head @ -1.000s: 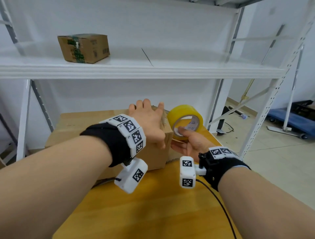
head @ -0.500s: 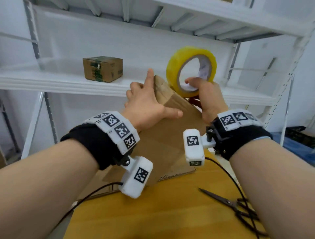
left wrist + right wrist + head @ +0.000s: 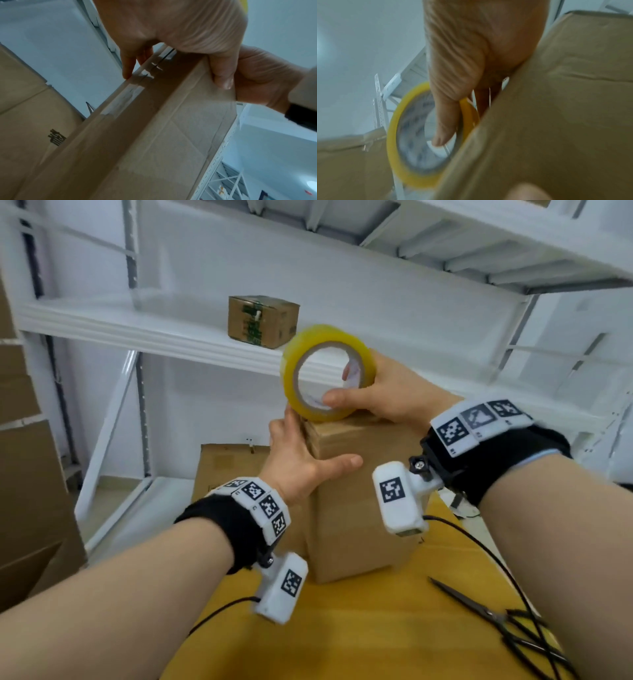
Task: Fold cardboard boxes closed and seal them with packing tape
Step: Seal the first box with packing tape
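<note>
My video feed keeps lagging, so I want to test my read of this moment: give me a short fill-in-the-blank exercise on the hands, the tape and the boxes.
1. The right hand holds a roll of tape whose colour is ____.
2. The left hand steadies the upright box that stands on the ____ table.
3. Near the right forearm, a pair of ____ lies on the table.
4. A small box sits on the white ____.

Missing words: yellow; wooden; scissors; shelf
</note>
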Available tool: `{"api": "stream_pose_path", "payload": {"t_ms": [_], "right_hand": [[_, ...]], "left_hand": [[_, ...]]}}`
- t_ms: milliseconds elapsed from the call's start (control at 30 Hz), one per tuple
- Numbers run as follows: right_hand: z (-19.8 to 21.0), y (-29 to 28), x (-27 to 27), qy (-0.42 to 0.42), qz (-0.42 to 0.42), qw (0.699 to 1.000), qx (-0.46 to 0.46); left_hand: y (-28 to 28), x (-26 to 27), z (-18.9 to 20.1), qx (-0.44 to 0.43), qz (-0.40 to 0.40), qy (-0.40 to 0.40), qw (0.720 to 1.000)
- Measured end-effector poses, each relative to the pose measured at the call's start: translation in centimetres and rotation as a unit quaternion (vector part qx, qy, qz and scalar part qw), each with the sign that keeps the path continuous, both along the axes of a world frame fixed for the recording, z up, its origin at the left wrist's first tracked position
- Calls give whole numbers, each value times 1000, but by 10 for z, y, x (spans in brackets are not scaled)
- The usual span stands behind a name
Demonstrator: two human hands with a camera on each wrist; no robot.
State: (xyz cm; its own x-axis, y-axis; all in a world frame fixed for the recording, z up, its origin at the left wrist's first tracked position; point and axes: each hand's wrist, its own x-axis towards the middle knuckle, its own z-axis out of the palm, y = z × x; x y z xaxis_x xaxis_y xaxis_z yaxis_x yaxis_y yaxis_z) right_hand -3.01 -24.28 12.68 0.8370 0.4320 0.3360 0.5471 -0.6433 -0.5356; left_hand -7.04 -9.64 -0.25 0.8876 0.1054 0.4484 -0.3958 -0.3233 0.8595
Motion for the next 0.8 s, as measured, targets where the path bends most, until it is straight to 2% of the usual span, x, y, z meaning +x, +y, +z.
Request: {"api": "stream_pose_path", "payload": {"t_ms": [133,267,467,800], "right_hand": [[3,9,7,72,14,997,19],[-5,4,15,58,17,997,55],[-9,-14,6,56,-6,993,99],[-14,-34,5,35,-95,982,162]], "left_hand": [[6,3,2,41,-13,-3,999],[10,4,11,70,-43,-28,996],[-8,12,19,-6,-80,-17,997],[-21,12,26,77,-75,-10,994]]}}
